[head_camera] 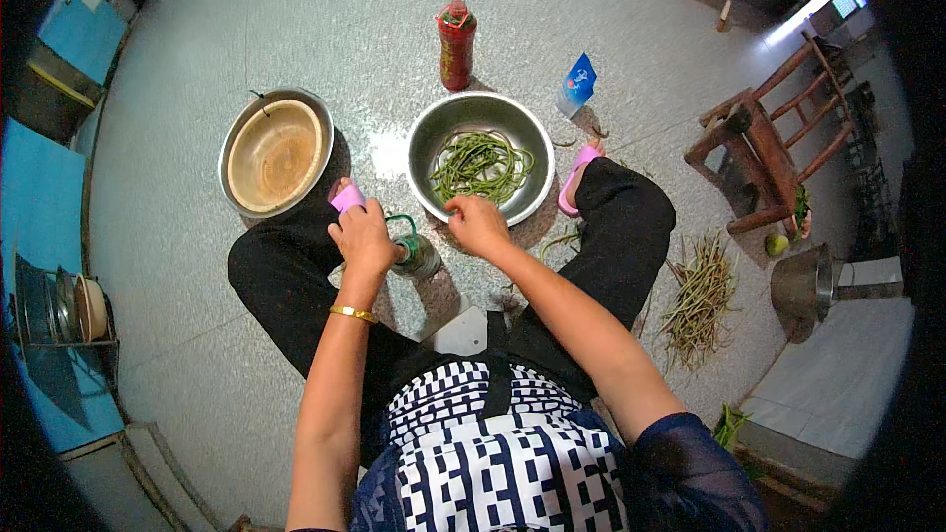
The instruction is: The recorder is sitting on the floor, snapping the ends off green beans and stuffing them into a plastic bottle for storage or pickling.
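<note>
My left hand (364, 238), a gold-coloured bracelet at its wrist, is at the neck of a clear plastic bottle (423, 258) with a green loop handle (404, 219). Its fingers bend downward and partly hide the bottle's mouth, so I cannot tell whether they grip it. Over the near rim of a steel basin (545, 170) is my right hand (479, 227), thumb and fingers drawn together. Whether something thin is pinched there cannot be made out. Long green beans (480, 162) lie coiled in the basin.
Beyond the basin stand a red-filled bottle (457, 52) and a blue-and-clear pouch (578, 85). A pale bowl (275, 155) rests in a metal basin (325, 114) at left. At right are a heap of bean stalks (698, 299), a wooden chair (761, 133) and a metal bucket (802, 288).
</note>
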The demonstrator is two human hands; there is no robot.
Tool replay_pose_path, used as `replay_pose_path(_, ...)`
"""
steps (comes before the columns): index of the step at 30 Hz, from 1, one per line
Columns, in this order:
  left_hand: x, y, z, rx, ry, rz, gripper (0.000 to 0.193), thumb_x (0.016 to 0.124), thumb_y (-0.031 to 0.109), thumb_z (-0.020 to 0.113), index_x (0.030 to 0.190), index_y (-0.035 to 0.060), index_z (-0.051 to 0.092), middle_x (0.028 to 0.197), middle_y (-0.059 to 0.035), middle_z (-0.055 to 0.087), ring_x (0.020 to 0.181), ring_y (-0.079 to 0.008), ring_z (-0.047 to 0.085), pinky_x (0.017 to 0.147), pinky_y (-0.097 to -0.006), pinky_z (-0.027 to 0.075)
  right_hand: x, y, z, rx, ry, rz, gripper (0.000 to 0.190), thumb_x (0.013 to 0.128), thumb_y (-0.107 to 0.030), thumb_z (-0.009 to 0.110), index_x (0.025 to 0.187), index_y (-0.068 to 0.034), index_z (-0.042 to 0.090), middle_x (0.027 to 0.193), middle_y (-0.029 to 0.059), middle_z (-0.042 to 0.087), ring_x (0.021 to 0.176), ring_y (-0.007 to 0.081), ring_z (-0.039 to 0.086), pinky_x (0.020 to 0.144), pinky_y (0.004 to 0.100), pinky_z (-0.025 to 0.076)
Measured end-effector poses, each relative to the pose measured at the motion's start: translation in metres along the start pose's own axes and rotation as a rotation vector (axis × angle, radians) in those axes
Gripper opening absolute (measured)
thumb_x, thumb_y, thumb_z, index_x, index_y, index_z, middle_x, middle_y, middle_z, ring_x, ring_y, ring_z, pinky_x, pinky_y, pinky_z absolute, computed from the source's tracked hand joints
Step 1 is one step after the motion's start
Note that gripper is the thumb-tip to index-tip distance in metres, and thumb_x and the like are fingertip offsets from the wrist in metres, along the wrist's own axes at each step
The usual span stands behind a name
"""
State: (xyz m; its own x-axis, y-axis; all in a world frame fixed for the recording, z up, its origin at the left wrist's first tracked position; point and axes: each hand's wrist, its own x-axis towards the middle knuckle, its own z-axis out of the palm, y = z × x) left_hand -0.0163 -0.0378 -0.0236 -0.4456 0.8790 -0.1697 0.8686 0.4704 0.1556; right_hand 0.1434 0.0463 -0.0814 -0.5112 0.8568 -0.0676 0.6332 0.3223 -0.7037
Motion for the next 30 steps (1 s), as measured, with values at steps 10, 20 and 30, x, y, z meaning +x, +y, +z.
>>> replay_pose_path(10, 0.017, -0.006, 0.019, 0.164, 0.089, 0.231, 0.096, 0.048, 0.021, 0.080, 0.133, 0.0158, 0.035, 0.133, -0.0185, 0.033, 0.124, -0.0366, 0.029, 0.098, -0.0623, 0.017, 0.067, 0.136, 0.013, -0.293, -0.373, 0.470, 0.026, 0.077, -0.021, 0.050, 0.091, -0.006, 0.066, 0.095, 0.0186, 0.063, 0.091, 0.0347, 0.060, 0.081, 0.0434, 0.047)
replay_pose_path(20, 0.058, -0.008, -0.066, -0.369, -0.212, 0.368, 0.061, 0.069, 0.016, 0.070, 0.125, 0.0129, 0.046, 0.124, -0.0110, 0.046, 0.118, -0.0280, 0.040, 0.099, -0.0586, 0.014, 0.121, 0.231, 0.015, -0.284, -0.208, 0.657, 0.025, 0.074, -0.010, 0.054, 0.096, -0.013, 0.067, 0.099, 0.0159, 0.063, 0.094, 0.0305, 0.059, 0.082, 0.0377, 0.046)
replay_pose_path(30, 0.092, 0.002, -0.065, -0.520, -0.216, 0.244, 0.048, 0.073, 0.020, 0.066, 0.118, 0.0110, 0.052, 0.118, -0.0087, 0.051, 0.112, -0.0258, 0.046, 0.100, -0.0531, 0.012, 0.202, 0.248, 0.041, -0.263, 0.099, 0.647, 0.036, 0.080, -0.008, 0.046, 0.114, -0.013, 0.057, 0.106, 0.0192, 0.059, 0.098, 0.0364, 0.056, 0.084, 0.0423, 0.045)
